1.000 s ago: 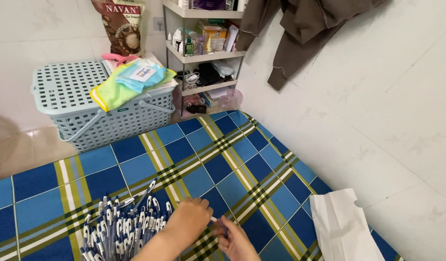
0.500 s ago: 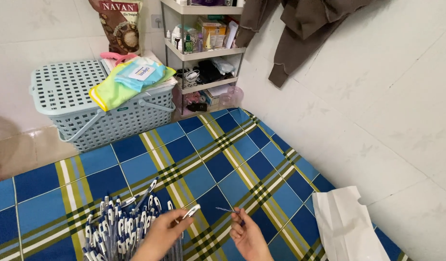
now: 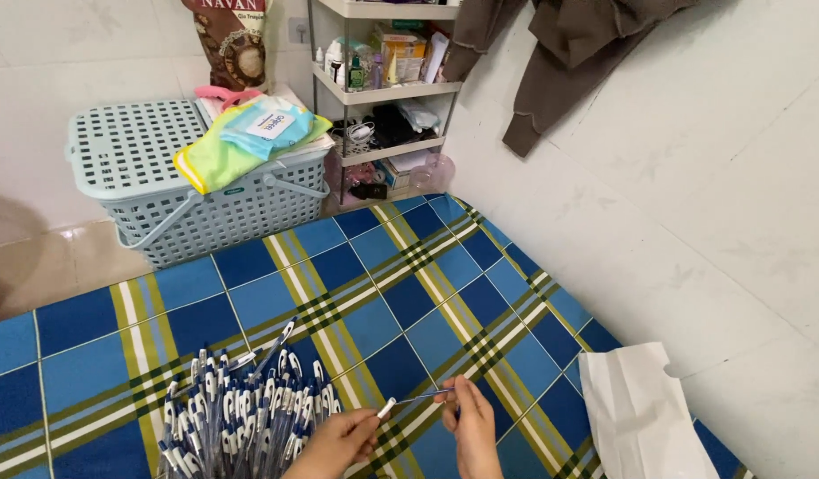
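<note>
My left hand is at the bottom middle of the view, holding a white pen barrel by its near end. My right hand is just to its right and pinches a thin pen refill whose tip points at the barrel's open end. Both hands hover over a blue checked mat. A large pile of blue and white pens lies on the mat right beside my left hand.
A white plastic bag lies at the mat's right edge by the white wall. A grey lidded basket with folded cloths stands at the back left. A small shelf unit with bottles stands behind it. Dark clothing hangs on the wall.
My hands came apart a moment ago, the left with the barrel and the right with the refill. Now they have drawn close again, the refill tip meeting the barrel's end.
</note>
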